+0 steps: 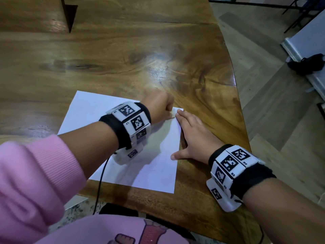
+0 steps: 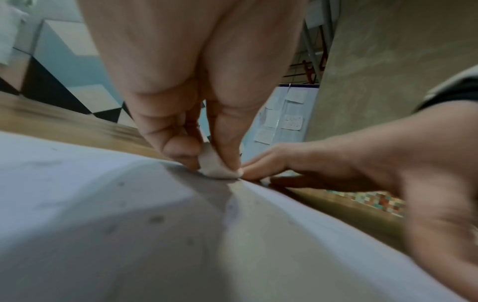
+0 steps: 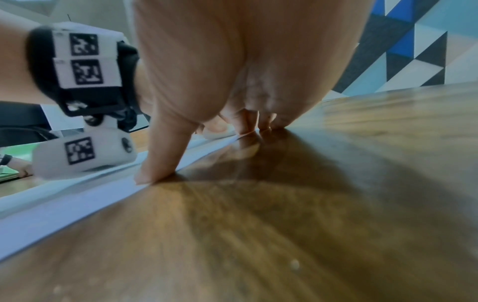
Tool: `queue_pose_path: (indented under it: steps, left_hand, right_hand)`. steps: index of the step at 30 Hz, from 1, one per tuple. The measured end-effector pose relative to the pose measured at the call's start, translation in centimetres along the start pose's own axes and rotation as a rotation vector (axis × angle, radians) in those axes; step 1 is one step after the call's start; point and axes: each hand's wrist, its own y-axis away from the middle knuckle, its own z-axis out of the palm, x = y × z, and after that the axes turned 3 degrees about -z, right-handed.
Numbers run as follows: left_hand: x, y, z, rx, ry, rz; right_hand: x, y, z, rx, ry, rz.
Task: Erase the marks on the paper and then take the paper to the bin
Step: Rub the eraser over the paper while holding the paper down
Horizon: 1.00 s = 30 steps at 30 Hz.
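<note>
Wooden table (image 1: 123, 55) carried the paper (image 1: 91, 111) near its front edge, the sheet's long axis running away from the person, with faint marks across its middle. At the far right corner the left hand (image 1: 159, 104) pinched a small white eraser (image 2: 214, 165) against the sheet. The right hand (image 1: 193, 136), fingers straight, pressed the right edge just beside it.

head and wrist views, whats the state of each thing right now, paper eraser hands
paper: flat on the wooden table, faint grey marks still on it
eraser: pinched in the left hand, pressed on the paper near its far right corner
right hand: flat, fingers straight, pressing the paper's right edge
</note>
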Motion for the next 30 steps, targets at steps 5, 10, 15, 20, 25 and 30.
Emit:
queue_pose_path:
  steps: [5,10,15,20,25,30]
  left_hand:
    - [-1.8,2.6,0.2,-0.234,-0.051,0.057]
    - [-0.8,0.7,-0.3,0.022,-0.018,-0.032]
    - [-1.6,3.6,0.9,-0.157,0.002,0.029]
    - [-1.3,2.6,0.5,-0.127,-0.033,0.048]
    - [-1.0,2.6,0.6,-0.069,0.025,0.007]
    - [-1.5,4.6,1.4,-0.224,-0.037,0.111]
  right_hand:
    - [0.0,0.1,-0.1,-0.005,0.004,-0.002]
    - [-0.3,0.3,-0.3,-0.012,0.041,-0.014]
    - [-0.3,0.4,-0.3,-0.015,0.056,-0.019]
    - [-0.4,0.4,-0.4,-0.023,0.073,-0.017]
    - [-0.6,0.4,-0.4,-0.028,0.073,-0.005]
    - [-0.6,0.4,-0.5,-0.038,0.069,-0.003]
